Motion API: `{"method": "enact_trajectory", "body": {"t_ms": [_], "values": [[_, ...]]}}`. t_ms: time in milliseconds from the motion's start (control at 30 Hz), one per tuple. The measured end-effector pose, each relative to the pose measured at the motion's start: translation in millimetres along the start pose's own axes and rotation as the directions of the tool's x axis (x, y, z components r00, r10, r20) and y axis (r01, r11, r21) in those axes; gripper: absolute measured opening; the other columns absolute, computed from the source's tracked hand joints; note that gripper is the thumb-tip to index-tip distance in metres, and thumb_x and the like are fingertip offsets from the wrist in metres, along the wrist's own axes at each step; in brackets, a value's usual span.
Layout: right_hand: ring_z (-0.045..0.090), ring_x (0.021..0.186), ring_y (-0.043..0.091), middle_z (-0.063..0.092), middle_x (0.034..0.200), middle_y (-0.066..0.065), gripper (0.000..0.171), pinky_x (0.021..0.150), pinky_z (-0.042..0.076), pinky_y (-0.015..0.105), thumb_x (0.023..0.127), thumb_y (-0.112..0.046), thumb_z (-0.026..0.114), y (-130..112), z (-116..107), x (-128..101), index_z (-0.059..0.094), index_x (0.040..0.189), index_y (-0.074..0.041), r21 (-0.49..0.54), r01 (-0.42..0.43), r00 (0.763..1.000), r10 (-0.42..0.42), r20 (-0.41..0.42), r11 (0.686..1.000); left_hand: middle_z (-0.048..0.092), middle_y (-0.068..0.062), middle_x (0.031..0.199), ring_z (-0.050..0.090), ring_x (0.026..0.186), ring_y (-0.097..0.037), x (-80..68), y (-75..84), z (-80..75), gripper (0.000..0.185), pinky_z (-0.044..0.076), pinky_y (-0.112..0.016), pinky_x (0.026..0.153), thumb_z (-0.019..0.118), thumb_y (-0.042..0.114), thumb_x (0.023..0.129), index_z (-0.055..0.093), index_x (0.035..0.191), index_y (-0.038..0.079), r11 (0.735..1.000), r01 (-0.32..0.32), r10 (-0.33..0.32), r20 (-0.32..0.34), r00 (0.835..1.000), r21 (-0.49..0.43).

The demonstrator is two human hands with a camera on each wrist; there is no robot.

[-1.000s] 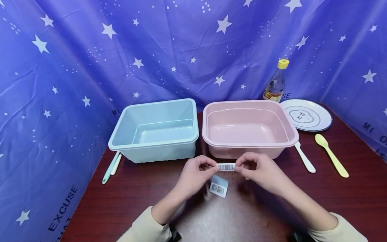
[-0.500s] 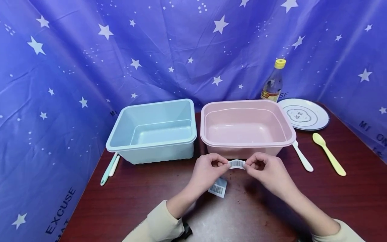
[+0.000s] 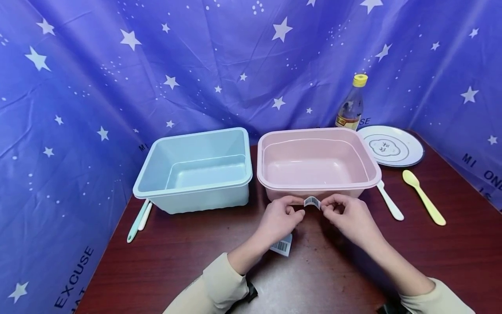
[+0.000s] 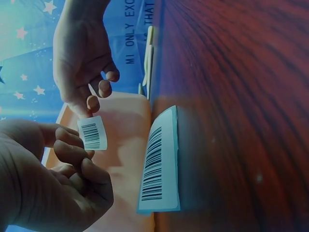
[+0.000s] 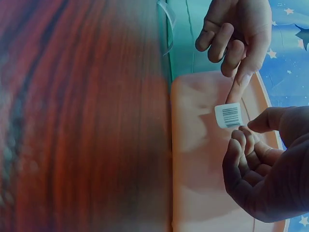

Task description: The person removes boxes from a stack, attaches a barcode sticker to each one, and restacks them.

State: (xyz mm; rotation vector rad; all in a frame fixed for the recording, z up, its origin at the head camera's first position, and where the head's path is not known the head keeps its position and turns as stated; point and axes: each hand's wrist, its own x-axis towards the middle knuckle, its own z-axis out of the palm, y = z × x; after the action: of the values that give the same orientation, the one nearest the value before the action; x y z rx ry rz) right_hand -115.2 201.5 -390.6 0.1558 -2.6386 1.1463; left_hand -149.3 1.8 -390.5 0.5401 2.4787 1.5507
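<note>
A small white barcode sticker (image 3: 312, 202), bent into a curve, is held up between both hands in front of the pink basin (image 3: 318, 186). My left hand (image 3: 280, 220) touches its left edge with an extended index finger; the thumb is apart from it. At the right edge, my right hand (image 3: 351, 218) pinches the sticker between thumb and index finger. Below the left hand lies a pale blue-grey piece (image 3: 281, 247) with a barcode label, partly hidden by that hand in the head view. The left wrist view shows this piece (image 4: 161, 162) close up.
A light blue basin (image 3: 208, 196) stands left, with two handles (image 3: 138, 221) protruding beside it. To the right are a white handle (image 3: 391, 203), a yellow spoon (image 3: 425, 198), a plate (image 3: 409, 148) and a yellow-capped bottle (image 3: 350, 109). A starry curtain (image 3: 219, 52) hangs behind.
Both hands have shifted right and slightly up with the sticker. It has gone from flat to bent, and the left thumb has come away from it. The left hand now covers more of the barcoded piece.
</note>
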Motion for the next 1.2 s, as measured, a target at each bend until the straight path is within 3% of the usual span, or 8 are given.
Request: {"method": "enact_trajectory", "body": {"t_ms": [167, 533, 800, 867, 933, 1033, 1133, 1200], "values": [[0.052, 0.054, 0.007, 0.063, 0.070, -0.004, 0.013, 0.055, 0.043, 0.024, 0.084, 0.001, 0.065, 1.0, -1.5, 1.7, 0.074, 0.090, -0.007, 0.001, -0.036, 0.999, 0.036, 0.002, 0.999, 0.043, 0.010, 0.052, 0.040, 0.044, -0.002, 3.5, -0.4, 3.1, 0.030, 0.032, -0.019, 0.046, 0.068, 0.011, 0.091, 0.070, 0.121, 0.008, 1.000, -0.004, 0.004, 0.024, 1.000, 0.015], [0.054, 0.054, 0.008, 0.060, 0.068, -0.005, 0.013, 0.053, 0.043, 0.025, 0.089, -0.006, 0.066, 3.9, -3.3, 3.6, 0.075, 0.097, -0.004, -0.035, -0.047, 0.999, 0.048, 0.010, 0.998, 0.049, 0.010, 0.052, 0.046, 0.044, -0.004, 5.7, -1.2, 3.7, 0.038, 0.036, -0.020, 0.050, 0.067, 0.013, 0.092, 0.066, 0.130, 0.009, 1.000, 0.005, -0.006, 0.059, 0.998, 0.013], [0.058, 0.055, 0.011, 0.066, 0.065, -0.002, 0.016, 0.052, 0.045, 0.028, 0.095, -0.013, 0.064, 4.7, -7.8, 1.7, 0.074, 0.098, -0.001, -0.067, -0.119, 0.987, 0.125, 0.100, 0.991, 0.052, 0.008, 0.052, 0.050, 0.043, -0.005, 4.8, -0.9, 3.9, 0.041, 0.038, -0.020, 0.052, 0.067, 0.014, 0.093, 0.064, 0.133, 0.009, 1.000, 0.016, -0.016, 0.074, 0.997, 0.004], [0.058, 0.056, 0.011, 0.066, 0.066, -0.003, 0.016, 0.053, 0.045, 0.028, 0.095, -0.013, 0.065, 4.9, -6.4, 1.3, 0.074, 0.101, -0.001, -0.056, -0.108, 0.986, 0.114, 0.124, 0.993, 0.052, 0.008, 0.053, 0.051, 0.043, -0.005, 4.1, 0.0, 4.5, 0.041, 0.039, -0.020, 0.052, 0.067, 0.013, 0.093, 0.064, 0.134, 0.009, 0.999, 0.006, -0.009, 0.069, 0.998, 0.036], [0.057, 0.055, 0.010, 0.064, 0.066, -0.003, 0.016, 0.054, 0.045, 0.028, 0.095, -0.011, 0.066, 5.3, -3.9, 1.2, 0.073, 0.106, -0.003, -0.033, -0.077, 0.986, 0.081, 0.143, 0.996, 0.052, 0.010, 0.055, 0.050, 0.044, -0.003, 3.0, 1.8, 5.4, 0.042, 0.040, -0.021, 0.052, 0.068, 0.015, 0.093, 0.064, 0.135, 0.011, 0.992, -0.011, 0.004, 0.057, 0.998, 0.129], [0.055, 0.053, 0.009, 0.061, 0.066, -0.003, 0.019, 0.056, 0.045, 0.028, 0.095, -0.010, 0.068, 5.6, -0.5, 1.2, 0.071, 0.113, -0.005, -0.006, -0.023, 0.987, 0.023, 0.161, 1.000, 0.051, 0.014, 0.057, 0.050, 0.048, -0.001, 0.3, 5.6, 7.9, 0.044, 0.041, -0.023, 0.050, 0.069, 0.020, 0.093, 0.064, 0.137, 0.017, 0.932, -0.057, 0.050, 0.028, 0.998, 0.359], [0.054, 0.053, 0.007, 0.060, 0.065, -0.006, 0.021, 0.059, 0.045, 0.027, 0.094, -0.010, 0.069, 5.5, 0.6, 1.3, 0.069, 0.115, -0.005, -0.010, 0.001, 0.988, 0.001, 0.158, 1.000, 0.050, 0.015, 0.057, 0.054, 0.053, -0.004, -3.1, 8.5, 11.4, 0.044, 0.044, -0.028, 0.049, 0.070, 0.027, 0.092, 0.064, 0.136, 0.022, 0.810, -0.093, 0.111, 0.004, 0.994, 0.579], [0.053, 0.052, 0.007, 0.059, 0.065, -0.008, 0.024, 0.060, 0.045, 0.027, 0.094, -0.011, 0.069, 5.4, 0.6, 1.0, 0.068, 0.117, -0.004, -0.016, 0.004, 0.988, -0.001, 0.153, 1.000, 0.052, 0.012, 0.058, 0.059, 0.056, -0.010, -5.3, 10.0, 12.9, 0.043, 0.046, -0.031, 0.050, 0.071, 0.030, 0.092, 0.064, 0.133, 0.021, 0.750, -0.103, 0.145, -0.011, 0.989, 0.654]]}}
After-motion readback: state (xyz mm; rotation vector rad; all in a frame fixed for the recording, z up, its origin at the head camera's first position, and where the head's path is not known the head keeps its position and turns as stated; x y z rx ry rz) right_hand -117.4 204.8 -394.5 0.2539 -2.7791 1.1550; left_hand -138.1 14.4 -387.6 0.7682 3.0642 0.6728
